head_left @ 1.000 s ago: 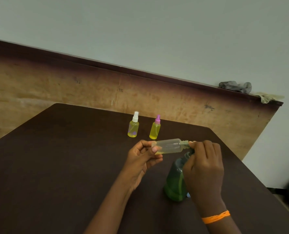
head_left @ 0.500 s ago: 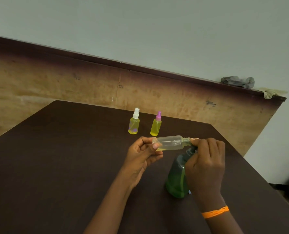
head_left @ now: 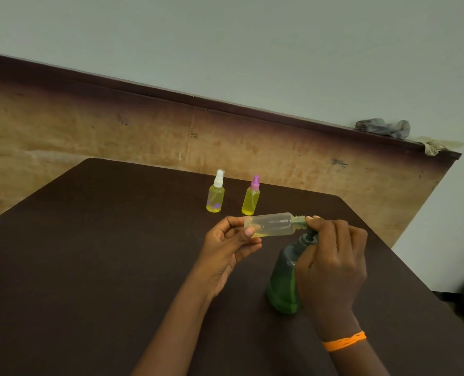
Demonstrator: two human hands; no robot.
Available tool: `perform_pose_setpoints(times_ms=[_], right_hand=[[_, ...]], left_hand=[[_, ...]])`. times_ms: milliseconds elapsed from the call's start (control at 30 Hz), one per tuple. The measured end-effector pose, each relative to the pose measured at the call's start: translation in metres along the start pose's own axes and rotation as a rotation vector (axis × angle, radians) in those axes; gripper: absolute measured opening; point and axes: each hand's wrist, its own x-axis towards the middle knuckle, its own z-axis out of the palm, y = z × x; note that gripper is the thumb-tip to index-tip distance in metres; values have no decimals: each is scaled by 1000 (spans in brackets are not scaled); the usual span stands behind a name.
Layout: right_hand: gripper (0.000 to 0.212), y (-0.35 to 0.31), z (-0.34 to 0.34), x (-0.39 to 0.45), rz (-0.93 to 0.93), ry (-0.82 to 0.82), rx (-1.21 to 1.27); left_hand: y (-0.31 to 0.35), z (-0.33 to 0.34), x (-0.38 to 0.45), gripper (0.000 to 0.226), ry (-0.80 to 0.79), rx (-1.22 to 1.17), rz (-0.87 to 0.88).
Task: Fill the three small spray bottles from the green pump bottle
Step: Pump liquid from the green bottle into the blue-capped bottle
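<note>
- The white-capped spray bottle (head_left: pixel 215 196) stands upright near the far edge of the desk (head_left: pixel 90 267), full of yellow liquid; a purple mark shows low on its side, too small to read.
- Just to its right, apart from it, the pink-capped spray bottle (head_left: pixel 251 197) stands upright and looks equally full. By my judgement two of the three are done.
- The left hand (head_left: pixel 226 246) pinches the base end of the uncapped clear spray bottle (head_left: pixel 271 225), thumb and fingers curled round it, holding it sideways in the air above the desk.
- That bottle holds only a thin line of yellow along its lower side, much as it did a second ago, so the filling of the third has barely begun.
- Its threaded neck points right and meets the pump spout under the right hand's fingers.
- The green pump bottle (head_left: pixel 283 283) stands on the desk toward the near right corner.
- The right hand (head_left: pixel 331 263), with an orange wristband (head_left: pixel 344 340), is curled over the pump head, as it was a second ago; only the view has shifted.
- No brand or readable writing shows on any bottle.
</note>
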Motion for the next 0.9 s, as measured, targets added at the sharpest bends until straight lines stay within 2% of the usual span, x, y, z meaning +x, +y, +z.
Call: perform_pose_setpoints(times_ms=[100, 267, 367, 633, 900], right_hand=[[50, 4, 1, -6, 41, 31, -5], [33, 3, -5, -4, 21, -7, -39], [25, 5, -14, 5, -23, -56, -52], [32, 6, -5, -4, 7, -28, -32], [28, 6, -12, 5, -40, -52, -49]], left_hand=[[-1, 1, -2, 24, -10, 7, -15], [-3, 1, -3, 19, -2, -6, -16], [-3, 2, -4, 23, -6, -14, -21], [-2, 2, -3, 28, -5, -11, -18], [-2, 3, -6, 28, -8, -8, -18]])
